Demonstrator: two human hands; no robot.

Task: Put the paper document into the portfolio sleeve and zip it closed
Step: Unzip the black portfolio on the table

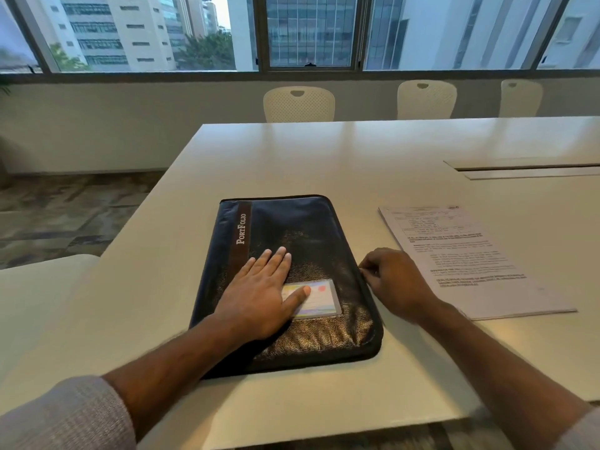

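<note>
Presently listed: portfolio sleeve (292, 274) — dark, flat on the white worktop (292, 157), seemingly still zipped. Left hand (259, 300), grip released, palm spread flat on the cover, thumb across the card window (316, 298). Right hand (394, 280), fingers curled and pinched at the sleeve's right edge, probably on the zip pull, which is hidden. Paper document (467, 258) — lying apart, to the right. Step judged: opening. Next: draw the zip round while the left hand steadies.
</note>
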